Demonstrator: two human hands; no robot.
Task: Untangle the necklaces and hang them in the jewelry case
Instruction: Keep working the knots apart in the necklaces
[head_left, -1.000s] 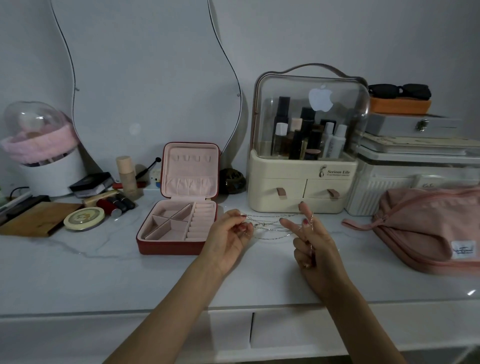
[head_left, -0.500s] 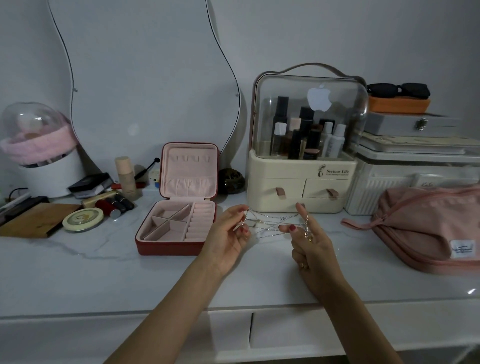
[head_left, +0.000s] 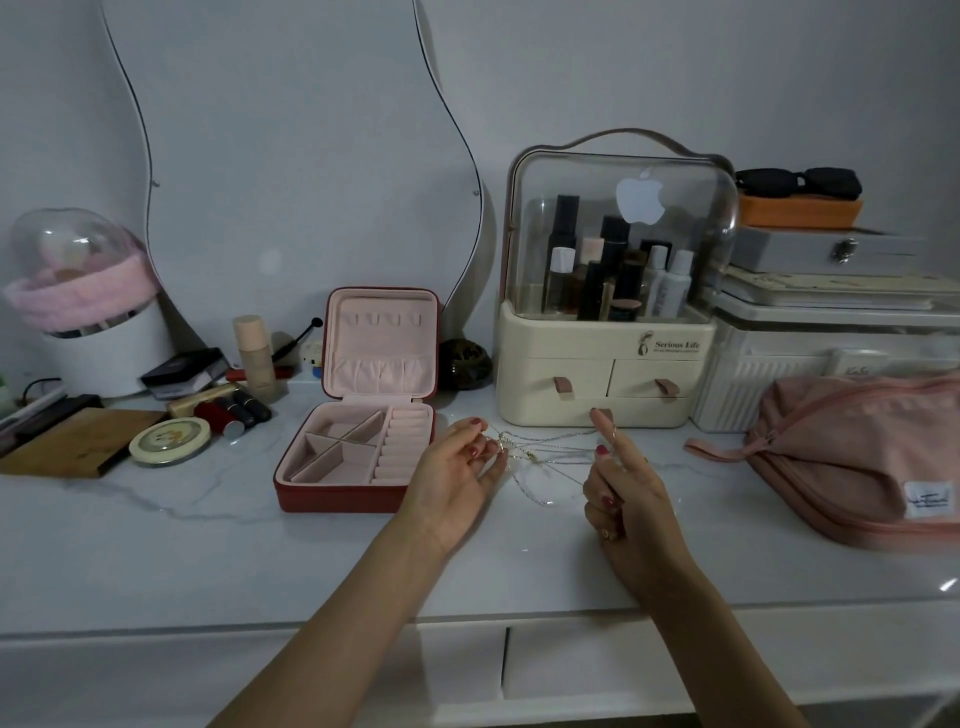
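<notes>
The white marble-look dressing table carries everything, and the open red jewelry case is the thing to steer by: lid upright, pink compartments bare, the small hooks in the lid with nothing on them. Right of the case stands the cream cosmetics organizer; further right lies a pink pouch.

Just right of the case, the left hand pinches one end of the necklaces between thumb and fingertips. The right hand holds the other end, index finger raised with chain looped about it, lower fingers curled in. The fine silver strands stretch between the two hands above the tabletop, with a loop sagging down toward it.

To my eye, the untangling is only beginning. Pulling the ends apart would likely tighten any knot; better to slacken off, lay the chains flat beside the case, and tease one strand free at a time before reaching for the hooks.

How many necklaces there are I cannot tell; the strands are too thin and the light too dim. Clasps and any knot are not made out, and both elbows are cut off below.
</notes>
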